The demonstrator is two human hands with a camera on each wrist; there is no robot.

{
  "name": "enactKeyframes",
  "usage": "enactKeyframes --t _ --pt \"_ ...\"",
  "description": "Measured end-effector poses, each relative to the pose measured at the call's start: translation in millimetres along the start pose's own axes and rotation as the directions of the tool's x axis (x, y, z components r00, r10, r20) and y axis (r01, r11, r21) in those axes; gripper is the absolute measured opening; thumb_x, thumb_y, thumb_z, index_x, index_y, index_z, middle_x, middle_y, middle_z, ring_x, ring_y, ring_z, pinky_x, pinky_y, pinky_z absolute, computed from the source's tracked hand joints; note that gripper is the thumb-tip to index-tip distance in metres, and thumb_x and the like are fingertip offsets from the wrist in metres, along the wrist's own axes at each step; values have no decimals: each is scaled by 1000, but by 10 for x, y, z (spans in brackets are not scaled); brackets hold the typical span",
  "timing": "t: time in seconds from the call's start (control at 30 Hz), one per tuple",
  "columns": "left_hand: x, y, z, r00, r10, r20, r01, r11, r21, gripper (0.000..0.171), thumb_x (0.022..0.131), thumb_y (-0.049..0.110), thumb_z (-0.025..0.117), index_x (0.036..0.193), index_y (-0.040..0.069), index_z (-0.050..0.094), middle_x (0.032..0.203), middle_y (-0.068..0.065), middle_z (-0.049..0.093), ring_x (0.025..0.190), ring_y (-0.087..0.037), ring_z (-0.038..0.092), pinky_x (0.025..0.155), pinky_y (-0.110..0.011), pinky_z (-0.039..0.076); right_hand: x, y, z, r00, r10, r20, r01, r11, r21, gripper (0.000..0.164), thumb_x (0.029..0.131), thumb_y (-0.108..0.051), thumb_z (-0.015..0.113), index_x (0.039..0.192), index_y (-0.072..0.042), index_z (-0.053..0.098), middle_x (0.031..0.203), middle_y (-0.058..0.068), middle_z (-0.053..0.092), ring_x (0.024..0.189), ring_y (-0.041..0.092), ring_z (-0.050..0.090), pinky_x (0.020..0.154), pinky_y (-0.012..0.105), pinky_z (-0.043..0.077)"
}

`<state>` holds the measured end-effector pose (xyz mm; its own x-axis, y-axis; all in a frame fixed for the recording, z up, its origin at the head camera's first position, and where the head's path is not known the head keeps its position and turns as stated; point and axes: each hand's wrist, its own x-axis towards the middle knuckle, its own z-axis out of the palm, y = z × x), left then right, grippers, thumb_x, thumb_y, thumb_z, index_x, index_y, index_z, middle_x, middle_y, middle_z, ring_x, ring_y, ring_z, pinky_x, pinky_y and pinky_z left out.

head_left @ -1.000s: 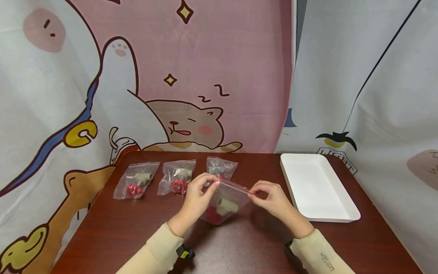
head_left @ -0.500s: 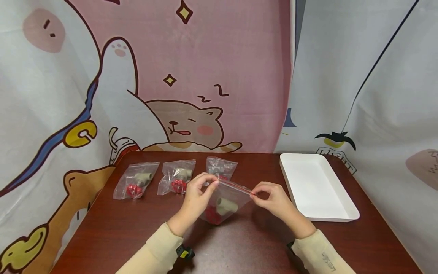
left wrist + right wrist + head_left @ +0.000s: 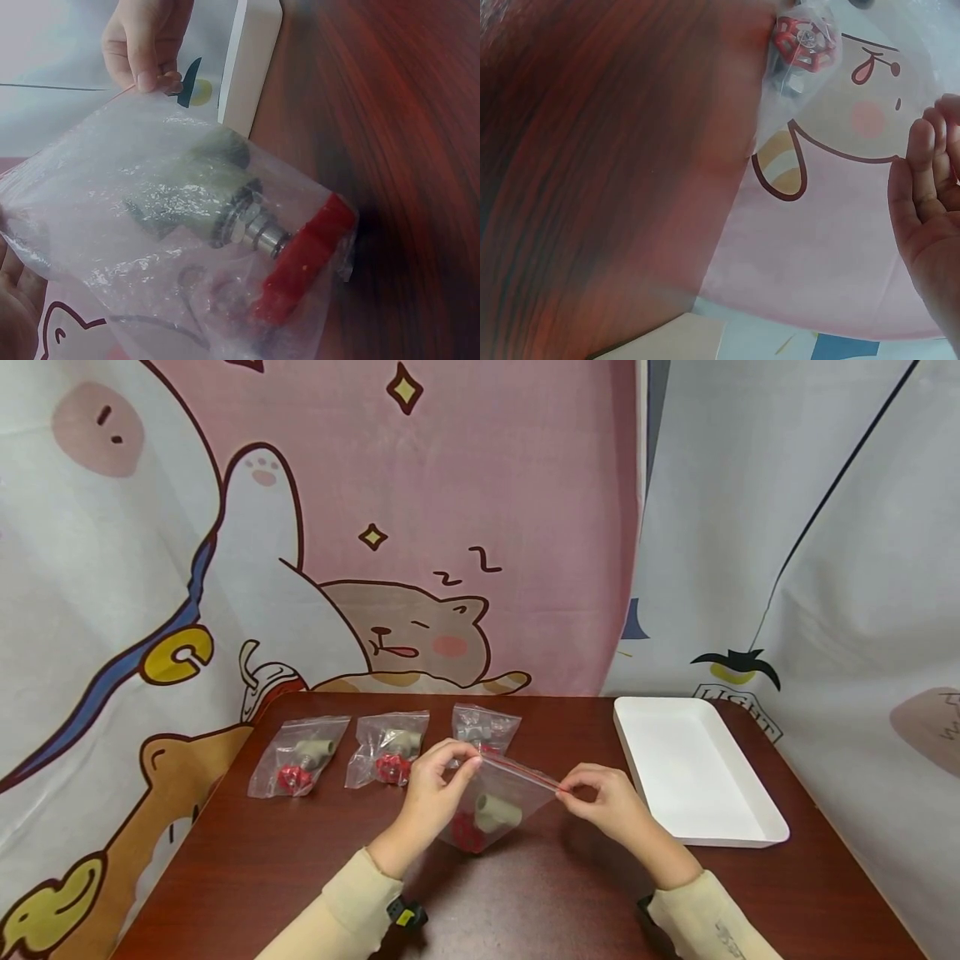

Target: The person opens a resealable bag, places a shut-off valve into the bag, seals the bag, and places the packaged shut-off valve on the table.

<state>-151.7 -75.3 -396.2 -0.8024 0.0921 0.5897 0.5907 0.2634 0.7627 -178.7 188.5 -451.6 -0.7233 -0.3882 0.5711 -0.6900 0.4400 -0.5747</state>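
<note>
A clear zip bag [image 3: 525,802] with a red strip along its top hangs between both hands over the table. Inside it is a valve [image 3: 195,187] with a grey-green body, a metal stem and a red handwheel [image 3: 307,259]. The left hand [image 3: 441,777] pinches the bag's top left corner between thumb and fingers. At the other end of the strip, the right hand [image 3: 603,797] pinches the top right corner. The strip is stretched straight and slopes down to the right. In the right wrist view, curled fingers [image 3: 922,180] show at the edge.
Behind the left hand lie three similar bagged valves, the left one [image 3: 300,756], the middle one [image 3: 390,747] and the right one [image 3: 483,727], partly hidden. A white tray [image 3: 701,768] stands at the right on the brown table [image 3: 300,852]. A printed cloth [image 3: 555,527] hangs behind.
The right hand has slid slightly to the right and down along the bag's strip. The left hand and the bagged valve stay in nearly the same place.
</note>
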Motion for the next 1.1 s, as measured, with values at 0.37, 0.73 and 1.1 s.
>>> enactKeyframes --t 0.37,0.73,1.1 --pt "-41 -188 16 998 -49 33 52 996 -79 8 86 3 67 93 -2 66 88 -13 65 80 -11 62 65 -28 56 19 -53 36 999 -31 -42 32 999 15 21 68 13 74 74 -7 69 70 2 64 64 16 59 61 24 49" --pt "-195 -580 -40 921 -254 296 236 967 95 45 77 33 78 116 13 66 109 -2 68 101 -15 63 86 -32 52 -41 105 -22 1000 -23 -3 23 999 -42 15 74 0 77 78 -12 70 76 -7 63 70 7 57 66 12 44" --pt "-335 -707 -134 856 -227 464 175 973 153 25 87 28 68 106 13 70 102 1 71 94 -9 63 82 -32 53 -69 185 -19 1000 4 -15 -5 998 -64 5 79 -9 76 77 -8 71 74 -7 64 68 5 58 62 19 47"
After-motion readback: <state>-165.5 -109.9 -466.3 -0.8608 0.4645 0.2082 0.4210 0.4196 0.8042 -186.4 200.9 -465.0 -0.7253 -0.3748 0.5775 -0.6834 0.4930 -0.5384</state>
